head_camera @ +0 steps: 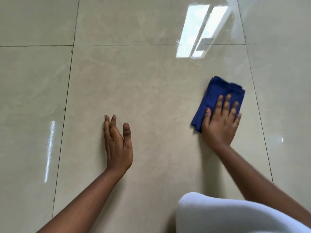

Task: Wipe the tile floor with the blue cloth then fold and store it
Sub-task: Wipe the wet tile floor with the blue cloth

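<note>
The glossy beige tile floor (134,84) lies bare ahead and to my left. Only my white-clad knee (227,214), near my right forearm, blocks the near right.

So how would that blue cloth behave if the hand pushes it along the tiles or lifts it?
The blue cloth looks soft and folded in layers, so it would probably flop and unfold if lifted by one edge. On the glossy floor it likely slides easily under the flat right hand. It seems light.
</note>
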